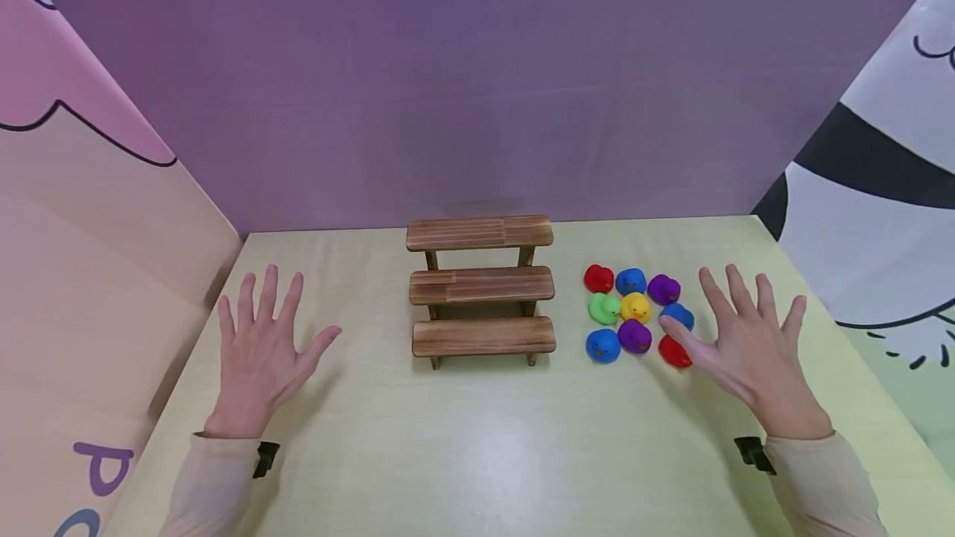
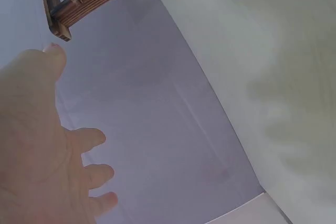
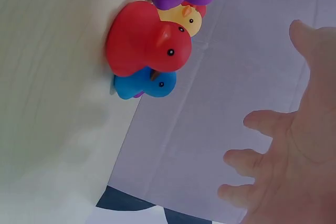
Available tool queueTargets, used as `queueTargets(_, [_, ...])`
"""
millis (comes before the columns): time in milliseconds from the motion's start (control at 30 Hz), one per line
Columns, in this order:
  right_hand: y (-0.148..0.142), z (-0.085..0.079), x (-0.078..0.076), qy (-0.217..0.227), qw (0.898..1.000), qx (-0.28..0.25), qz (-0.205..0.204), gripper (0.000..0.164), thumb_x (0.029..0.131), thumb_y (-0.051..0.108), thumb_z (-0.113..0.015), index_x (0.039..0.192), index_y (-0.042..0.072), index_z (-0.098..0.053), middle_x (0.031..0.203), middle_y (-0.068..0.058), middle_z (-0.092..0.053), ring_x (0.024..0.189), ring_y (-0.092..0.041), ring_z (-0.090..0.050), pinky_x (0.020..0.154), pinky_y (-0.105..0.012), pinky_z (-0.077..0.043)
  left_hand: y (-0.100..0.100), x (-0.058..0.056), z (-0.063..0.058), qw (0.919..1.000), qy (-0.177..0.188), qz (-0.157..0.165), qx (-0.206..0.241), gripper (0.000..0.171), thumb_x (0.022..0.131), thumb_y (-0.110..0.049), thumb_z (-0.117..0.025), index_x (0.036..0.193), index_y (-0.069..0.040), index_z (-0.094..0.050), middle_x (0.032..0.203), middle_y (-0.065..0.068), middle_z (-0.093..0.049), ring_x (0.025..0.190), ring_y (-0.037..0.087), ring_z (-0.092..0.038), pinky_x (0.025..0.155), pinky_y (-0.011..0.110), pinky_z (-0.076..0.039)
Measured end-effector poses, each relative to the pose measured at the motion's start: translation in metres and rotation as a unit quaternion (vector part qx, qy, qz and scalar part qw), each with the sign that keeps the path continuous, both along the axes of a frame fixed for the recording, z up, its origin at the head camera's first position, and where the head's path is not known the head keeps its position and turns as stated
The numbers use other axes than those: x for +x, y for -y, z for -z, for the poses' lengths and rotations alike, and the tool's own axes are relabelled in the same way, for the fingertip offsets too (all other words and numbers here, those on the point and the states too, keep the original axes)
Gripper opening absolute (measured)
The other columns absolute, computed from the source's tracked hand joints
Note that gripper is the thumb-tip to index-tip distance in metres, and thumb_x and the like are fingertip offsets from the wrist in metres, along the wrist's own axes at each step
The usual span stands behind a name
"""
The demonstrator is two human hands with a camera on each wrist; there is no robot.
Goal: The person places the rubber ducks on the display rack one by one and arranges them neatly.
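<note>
My left hand (image 1: 261, 363) hovers over the left of the table, palm down, fingers spread and holding nothing. On the right, my right hand (image 1: 761, 355) is spread the same way. Its thumb overlaps a red rubber duck (image 1: 675, 351) and a blue duck (image 1: 677, 316) in the head view. Beside these sit several more ducks, including a green duck (image 1: 604, 308), a yellow duck (image 1: 636, 307) and a purple duck (image 1: 635, 336). Between the hands stands a three-step wooden rack (image 1: 483, 336), its steps bare. The right wrist view shows the red duck (image 3: 139, 40) apart from the fingers.
A pale wooden table (image 1: 477, 446) carries everything. Behind it rises a purple backdrop (image 1: 477, 89), close to the rack's top step. Printed panels flank both sides, a pink and cream panel (image 1: 89, 272) at left and a black and white panel (image 1: 888, 189) at right.
</note>
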State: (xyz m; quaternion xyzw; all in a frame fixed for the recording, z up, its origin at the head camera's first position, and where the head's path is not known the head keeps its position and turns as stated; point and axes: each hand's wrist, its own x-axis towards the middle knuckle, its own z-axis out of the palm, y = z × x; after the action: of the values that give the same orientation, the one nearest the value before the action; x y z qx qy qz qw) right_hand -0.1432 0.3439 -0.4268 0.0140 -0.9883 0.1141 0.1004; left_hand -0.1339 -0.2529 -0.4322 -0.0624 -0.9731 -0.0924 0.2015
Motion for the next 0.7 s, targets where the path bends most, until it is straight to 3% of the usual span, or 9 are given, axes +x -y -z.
queueTargets(167, [-0.003, 0.0, 0.002, -0.016, 0.999, -0.041, -0.01, 0.088, 0.102, 0.063, -0.052, 0.167, 0.007, -0.033, 0.17, -0.035, -0.024, 0.155, -0.063, -0.017, 0.118, -0.087, 0.006, -0.004, 0.0, -0.003, 0.9991, 0.028, 0.007, 0.032, 0.084, 0.101, -0.063, -0.057, 0.164, -0.01, -0.041, 0.172, 0.026, -0.031, 0.157, 0.052, -0.023, 0.124, 0.076, -0.015])
queueTargets(300, [-0.006, 0.005, 0.003, -0.045, 0.99, -0.132, -0.018, 0.072, 0.107, 0.045, -0.058, 0.162, 0.002, -0.041, 0.168, -0.033, -0.034, 0.15, -0.061, -0.031, 0.117, -0.086, -0.017, -0.012, -0.001, -0.003, 0.9954, 0.055, 0.021, 0.075, 0.079, 0.105, -0.058, -0.054, 0.166, -0.01, -0.037, 0.173, 0.026, -0.03, 0.156, 0.053, -0.027, 0.124, 0.074, -0.018])
queueTargets(333, [-0.006, 0.006, 0.004, -0.056, 0.986, -0.157, -0.016, 0.067, 0.107, 0.041, -0.06, 0.16, 0.003, -0.045, 0.167, -0.03, -0.038, 0.148, -0.059, -0.036, 0.124, -0.074, -0.026, -0.015, -0.001, -0.002, 0.9939, 0.062, 0.026, 0.088, 0.078, 0.106, -0.056, -0.055, 0.166, -0.01, -0.038, 0.173, 0.025, -0.03, 0.156, 0.053, -0.028, 0.124, 0.073, -0.02])
queueTargets(400, [-0.008, 0.01, 0.005, -0.074, 0.974, -0.212, -0.01, 0.06, 0.107, 0.034, -0.065, 0.158, 0.007, -0.051, 0.163, -0.025, -0.048, 0.149, -0.033, -0.05, 0.124, -0.044, -0.042, -0.021, -0.002, 0.002, 0.9899, 0.064, 0.04, 0.12, 0.074, 0.107, -0.051, -0.057, 0.165, -0.01, -0.039, 0.173, 0.023, -0.032, 0.156, 0.051, -0.031, 0.124, 0.071, -0.025])
queueTargets(467, [-0.01, 0.014, 0.006, -0.083, 0.961, -0.264, 0.001, 0.054, 0.106, 0.031, -0.067, 0.155, 0.01, -0.056, 0.156, -0.009, -0.06, 0.138, -0.005, -0.056, 0.113, -0.014, -0.044, -0.029, -0.004, 0.007, 0.9829, 0.063, 0.059, 0.163, 0.07, 0.107, -0.046, -0.06, 0.164, -0.011, -0.042, 0.173, 0.02, -0.034, 0.155, 0.049, -0.033, 0.122, 0.07, -0.029])
queueTargets(533, [-0.013, 0.017, 0.006, -0.088, 0.948, -0.305, 0.006, 0.05, 0.105, 0.028, -0.068, 0.152, 0.012, -0.06, 0.141, 0.012, -0.068, 0.118, 0.017, -0.056, 0.092, 0.004, -0.038, -0.038, -0.007, 0.012, 0.9714, 0.065, 0.079, 0.214, 0.066, 0.107, -0.04, -0.063, 0.164, -0.014, -0.043, 0.173, 0.016, -0.036, 0.155, 0.046, -0.035, 0.121, 0.07, -0.031])
queueTargets(567, [-0.015, 0.018, 0.006, -0.084, 0.942, -0.325, 0.008, 0.049, 0.105, 0.027, -0.069, 0.151, 0.011, -0.061, 0.133, 0.021, -0.068, 0.11, 0.024, -0.052, 0.09, 0.003, -0.042, -0.043, -0.009, 0.014, 0.9645, 0.064, 0.091, 0.239, 0.066, 0.107, -0.038, -0.064, 0.164, -0.014, -0.043, 0.173, 0.014, -0.037, 0.155, 0.044, -0.036, 0.121, 0.069, -0.032])
queueTargets(633, [-0.02, 0.021, 0.006, -0.067, 0.935, -0.347, 0.008, 0.048, 0.105, 0.027, -0.069, 0.149, 0.008, -0.061, 0.121, 0.036, -0.062, 0.107, 0.022, -0.057, 0.087, 0.002, -0.045, -0.051, -0.013, 0.018, 0.9509, 0.065, 0.112, 0.281, 0.065, 0.106, -0.034, -0.066, 0.164, -0.015, -0.043, 0.171, 0.012, -0.04, 0.155, 0.041, -0.039, 0.121, 0.067, -0.034])
queueTargets(700, [-0.024, 0.024, 0.007, -0.05, 0.935, -0.351, 0.003, 0.048, 0.105, 0.027, -0.069, 0.147, 0.005, -0.062, 0.117, 0.039, -0.059, 0.105, 0.022, -0.058, 0.085, 0.002, -0.046, -0.059, -0.017, 0.02, 0.9376, 0.066, 0.13, 0.316, 0.066, 0.105, -0.029, -0.069, 0.164, -0.015, -0.043, 0.17, 0.011, -0.044, 0.154, 0.038, -0.042, 0.119, 0.064, -0.038])
